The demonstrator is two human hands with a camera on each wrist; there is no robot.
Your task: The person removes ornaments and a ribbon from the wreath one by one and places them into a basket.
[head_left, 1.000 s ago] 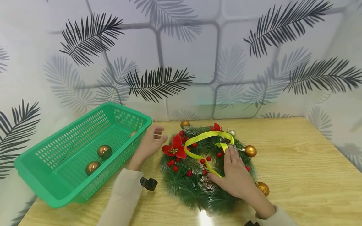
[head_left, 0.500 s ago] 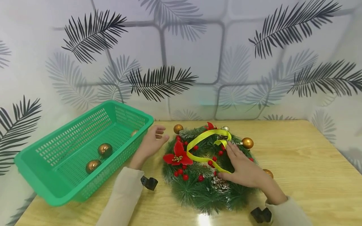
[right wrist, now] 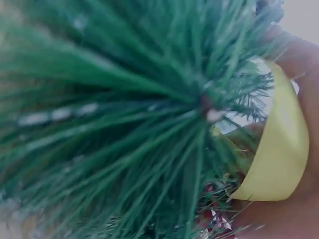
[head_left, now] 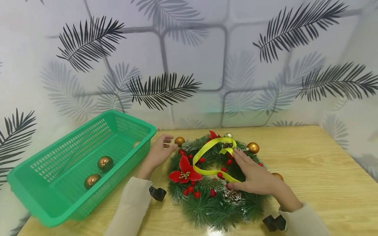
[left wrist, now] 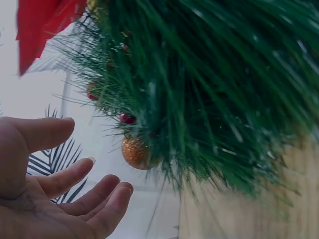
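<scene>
Right hand (head_left: pixel 255 177) at yellow ribbon (head_left: pixel 197 160) on wreath (head_left: pixel 203 209)

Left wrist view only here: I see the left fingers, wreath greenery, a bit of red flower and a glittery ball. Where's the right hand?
Observer: The right hand lies over the right side of the wreath.
Operator: Is anything draped over the wreath that I'm missing?
Observer: Yes, a yellow ribbon loops across it.
Operator: And what's to the left of the left hand?
Observer: A green basket stands there on the table.
</scene>
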